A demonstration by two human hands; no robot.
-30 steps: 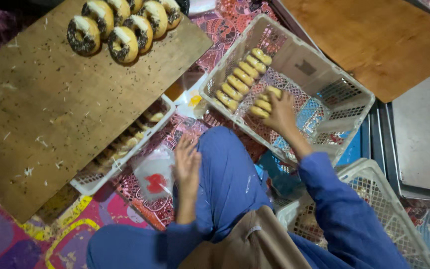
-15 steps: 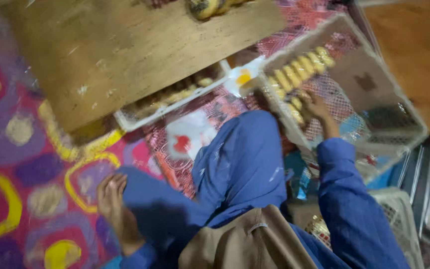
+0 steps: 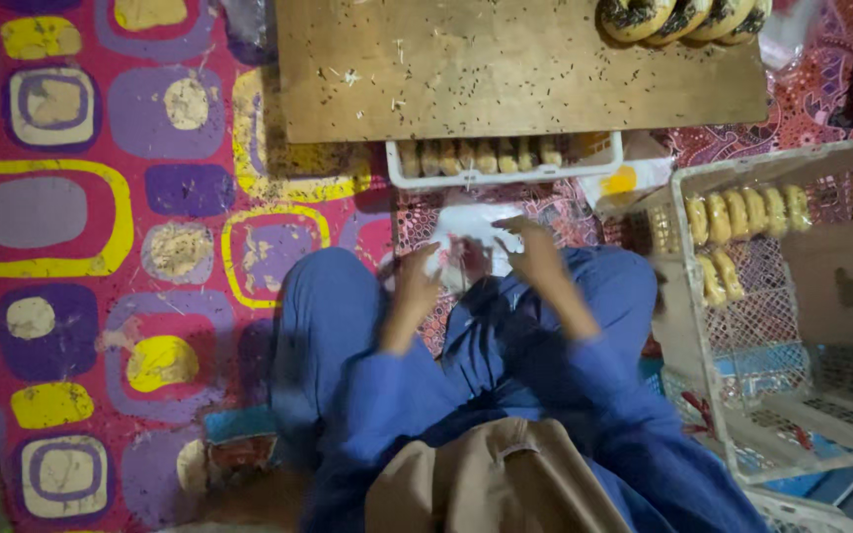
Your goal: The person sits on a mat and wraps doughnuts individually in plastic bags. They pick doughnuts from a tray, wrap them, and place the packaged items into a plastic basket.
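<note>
Both hands — left hand (image 3: 415,279) and right hand (image 3: 535,252) — closed around the edges of a clear plastic bag (image 3: 473,242) on the lap, seemingly spreading it open — next calls for widening its mouth, pastries waiting in the white crate (image 3: 742,415) alongside.

A patterned mat (image 3: 101,247) in magenta, purple and yellow covers the floor and carries everything. A low wooden board (image 3: 505,69) stands over its upper part, with chocolate-sprinkled doughnuts (image 3: 683,15) lined up at its right corner. A white tray (image 3: 501,173) of pale pastries lies on the mat, partly tucked under the board. To the right sits a white plastic crate (image 3: 792,316) holding two rows of wrapped yellow buns (image 3: 742,217). A clear plastic bag (image 3: 471,232) lies on the mat before the tray.
</note>
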